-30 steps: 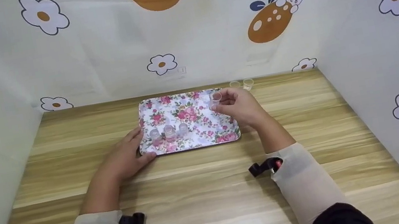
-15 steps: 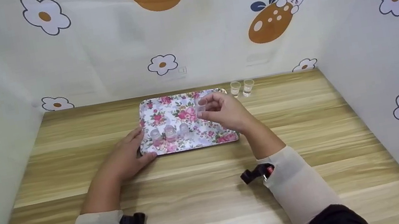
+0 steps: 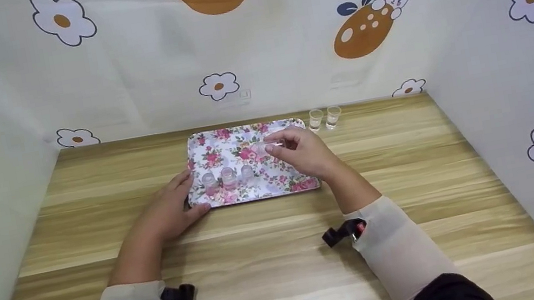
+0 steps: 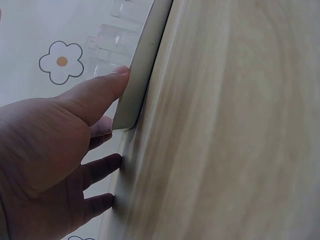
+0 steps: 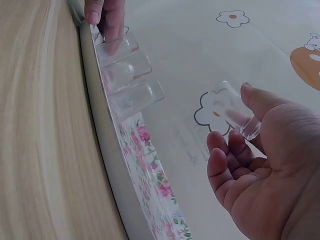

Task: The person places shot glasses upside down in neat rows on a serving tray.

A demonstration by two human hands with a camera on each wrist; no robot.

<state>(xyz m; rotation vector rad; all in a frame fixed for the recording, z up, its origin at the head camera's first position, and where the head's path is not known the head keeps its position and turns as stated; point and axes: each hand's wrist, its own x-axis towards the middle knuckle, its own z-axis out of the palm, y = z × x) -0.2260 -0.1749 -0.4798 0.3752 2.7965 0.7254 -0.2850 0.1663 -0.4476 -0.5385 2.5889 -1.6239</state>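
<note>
Head view: tray [image 3: 274, 188] in mid-frame on the table [image 3: 266, 271], three cups [image 3: 228, 178] standing close together at its lower left. Left hand [image 3: 165, 212] brackets that corner, fingers spread and nearly straight, thumb on the near edge; clasps nothing. Right hand [image 3: 303, 152] is partly closed, pinching one clear cup [image 5: 230, 107] between thumb and fingertips over the tray's right half. That cup lies tilted, clear of the other three; which end is its mouth, cannot tell. Pair of cups [image 3: 333, 117] at upper right, just off the tray's corner. Main hazard, as I judge it: a slip, since the pinch looks light and the wall smooth. Second: if lowered at this tilt, the cup would meet the tray on an edge and roll or topple. Brought too far left, it could clip the row's right-end cup and knock its neighbours. Clear walls over a busy floral print make gaps easy to misread. Left thumb sits close to the row; a hard push there might shift the tray and upset it. A wide backswing could catch the pair.
</note>
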